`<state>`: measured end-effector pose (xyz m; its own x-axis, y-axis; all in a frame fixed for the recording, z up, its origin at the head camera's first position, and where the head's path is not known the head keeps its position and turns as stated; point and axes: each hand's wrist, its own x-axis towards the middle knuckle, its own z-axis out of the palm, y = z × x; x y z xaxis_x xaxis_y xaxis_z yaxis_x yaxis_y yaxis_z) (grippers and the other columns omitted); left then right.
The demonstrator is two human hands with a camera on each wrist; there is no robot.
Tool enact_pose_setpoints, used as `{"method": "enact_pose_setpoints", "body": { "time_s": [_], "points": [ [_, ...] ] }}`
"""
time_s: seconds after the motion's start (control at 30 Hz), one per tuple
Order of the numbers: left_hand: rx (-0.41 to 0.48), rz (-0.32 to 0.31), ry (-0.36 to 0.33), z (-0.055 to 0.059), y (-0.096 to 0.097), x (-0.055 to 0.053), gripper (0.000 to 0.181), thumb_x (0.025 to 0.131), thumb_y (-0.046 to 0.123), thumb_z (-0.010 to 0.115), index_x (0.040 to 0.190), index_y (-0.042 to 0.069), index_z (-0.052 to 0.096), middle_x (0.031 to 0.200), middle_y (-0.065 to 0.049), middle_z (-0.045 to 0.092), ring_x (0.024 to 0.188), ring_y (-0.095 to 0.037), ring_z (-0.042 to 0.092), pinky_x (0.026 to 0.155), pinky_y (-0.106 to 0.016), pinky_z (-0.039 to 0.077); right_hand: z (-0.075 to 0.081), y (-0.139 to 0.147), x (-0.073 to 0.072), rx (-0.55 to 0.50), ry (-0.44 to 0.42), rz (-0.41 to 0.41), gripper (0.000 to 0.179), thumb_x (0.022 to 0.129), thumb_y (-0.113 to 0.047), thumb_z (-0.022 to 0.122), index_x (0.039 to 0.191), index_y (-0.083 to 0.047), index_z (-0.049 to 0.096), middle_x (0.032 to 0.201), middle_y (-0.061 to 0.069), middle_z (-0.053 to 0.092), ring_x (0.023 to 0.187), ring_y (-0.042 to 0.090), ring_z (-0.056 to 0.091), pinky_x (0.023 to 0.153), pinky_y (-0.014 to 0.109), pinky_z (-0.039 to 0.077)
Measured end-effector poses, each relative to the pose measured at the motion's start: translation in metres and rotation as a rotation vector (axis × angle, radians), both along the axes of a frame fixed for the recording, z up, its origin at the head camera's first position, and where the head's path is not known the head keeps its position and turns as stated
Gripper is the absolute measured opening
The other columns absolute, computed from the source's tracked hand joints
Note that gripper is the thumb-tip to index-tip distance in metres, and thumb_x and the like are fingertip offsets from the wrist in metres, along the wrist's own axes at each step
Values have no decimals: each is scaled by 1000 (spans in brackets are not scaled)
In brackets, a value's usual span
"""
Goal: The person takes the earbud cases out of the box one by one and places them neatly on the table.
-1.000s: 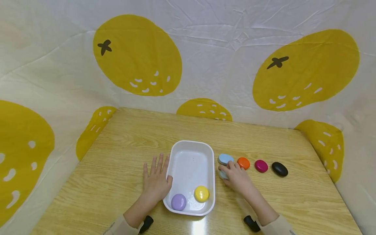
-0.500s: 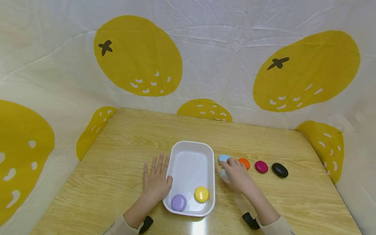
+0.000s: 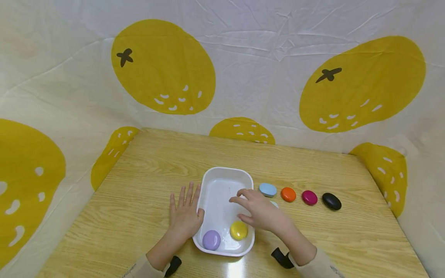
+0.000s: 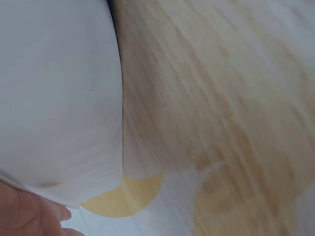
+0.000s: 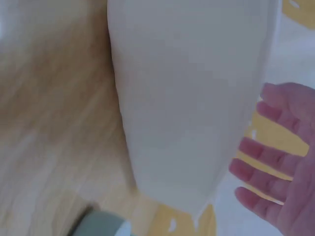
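A white rectangular tub (image 3: pixel 226 206) stands on the table, holding a glossy purple disc (image 3: pixel 211 240) and a glossy yellow disc (image 3: pixel 238 230) near its front end. My left hand (image 3: pixel 185 218) lies beside the tub's left wall, fingers spread, thumb at the rim. Over the tub's right rim hovers my right hand (image 3: pixel 259 208), fingers apart and slightly bent. Nothing shows between those fingers (image 5: pixel 266 152) in the right wrist view. Behind the hand a pale green piece (image 3: pixel 274 204) is mostly hidden on the table; a grey-green piece (image 5: pixel 101 223) appears low in the right wrist view.
To the tub's right a row runs outward: a light blue oblong piece (image 3: pixel 267 189), an orange disc (image 3: pixel 288 194), a magenta disc (image 3: pixel 309 197) and a black oval piece (image 3: pixel 332 201). The wooden table (image 3: pixel 139 170) meets a white cloth with yellow fruit prints (image 3: pixel 163 67).
My right hand has moved left from the light blue and pale green pieces to above the tub's right side, its fingers spreading. My left hand has stayed put.
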<state>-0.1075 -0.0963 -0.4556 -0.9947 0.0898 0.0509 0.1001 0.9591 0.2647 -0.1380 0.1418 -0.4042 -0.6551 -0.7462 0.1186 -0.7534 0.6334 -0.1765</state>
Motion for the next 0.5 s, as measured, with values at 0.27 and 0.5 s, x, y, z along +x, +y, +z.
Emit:
{"method": "enact_pose_setpoints", "body": {
  "time_s": [0.27,0.5],
  "points": [
    [-7,-2,4,1,0,0,64,86,26,44,145,12,25,151,-13,18,138,-36,13,106,-60,3,-10,-19,12,187,-76,84,48,73,-33,71,118,-26,55,109,0,52,95,18,51,83,33,43],
    [-10,-1,16,2,0,0,64,86,26,45,145,12,26,150,-13,20,137,-36,14,106,-60,5,-17,-26,16,294,-125,79,49,67,-34,74,113,-34,57,103,-4,52,86,14,50,75,29,43]
  ]
}}
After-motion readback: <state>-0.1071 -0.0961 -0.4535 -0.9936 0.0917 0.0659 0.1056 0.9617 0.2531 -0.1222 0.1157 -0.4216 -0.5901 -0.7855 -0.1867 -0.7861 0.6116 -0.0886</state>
